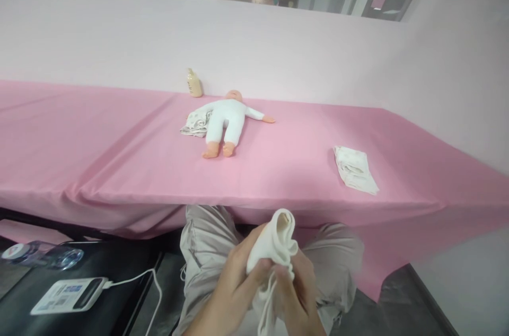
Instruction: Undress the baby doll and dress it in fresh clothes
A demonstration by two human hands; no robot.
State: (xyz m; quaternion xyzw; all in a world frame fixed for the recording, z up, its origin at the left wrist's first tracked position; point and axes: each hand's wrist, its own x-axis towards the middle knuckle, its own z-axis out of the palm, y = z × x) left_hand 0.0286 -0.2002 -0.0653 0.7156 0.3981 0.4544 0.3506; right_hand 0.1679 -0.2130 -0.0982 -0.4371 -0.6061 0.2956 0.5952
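Observation:
Over my lap, my left hand [242, 275] and my right hand [296, 293] both grip a piece of white fabric [274, 238]. It is bunched up, with a rolled open end at the top and a strip hanging below; whether it is a garment or a cloth I cannot tell. Fingers of both hands are closed on it, the thumbs close together. Beyond, on the table, a baby doll [226, 118] in a white suit lies on its back, feet toward me. A patterned folded cloth [198, 123] lies by its arm on the left.
A pink tablecloth [286, 166] covers the table. Another folded white cloth [355, 169] lies at the right. A pump bottle [194, 84] stands against the white wall. At lower left, a water bottle [43, 255] and a white device [69, 295] with a cable rest on a black surface.

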